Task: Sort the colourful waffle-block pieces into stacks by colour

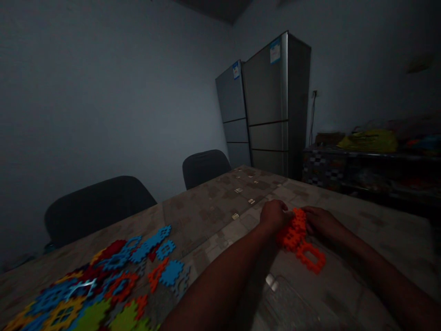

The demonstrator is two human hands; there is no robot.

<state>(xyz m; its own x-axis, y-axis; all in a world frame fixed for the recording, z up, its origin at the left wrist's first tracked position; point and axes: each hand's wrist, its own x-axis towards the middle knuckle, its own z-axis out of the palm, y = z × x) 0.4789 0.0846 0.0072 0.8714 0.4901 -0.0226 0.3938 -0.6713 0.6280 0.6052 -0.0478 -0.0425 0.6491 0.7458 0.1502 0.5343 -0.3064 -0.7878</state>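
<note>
Both my hands meet on a cluster of orange interlocking plastic pieces (pixel 300 238) lying on the patterned table (pixel 213 216). My left hand (pixel 274 214) is curled, its fingers gripping the cluster's left upper side. My right hand (pixel 322 222) presses its closed fingers on the cluster's right upper side. An orange frame-shaped piece at the cluster's near end (pixel 312 257) rests on the tabletop. The fingertips of both hands are partly hidden by the pieces.
A spread of loose blue, orange, red, yellow and green pieces (pixel 103 285) covers the table's near left. Two dark chairs (pixel 98 204) stand along the left edge. Two tall refrigerators (pixel 272 105) stand behind, and a cluttered shelf (pixel 372 161) is at the right. The room is dim.
</note>
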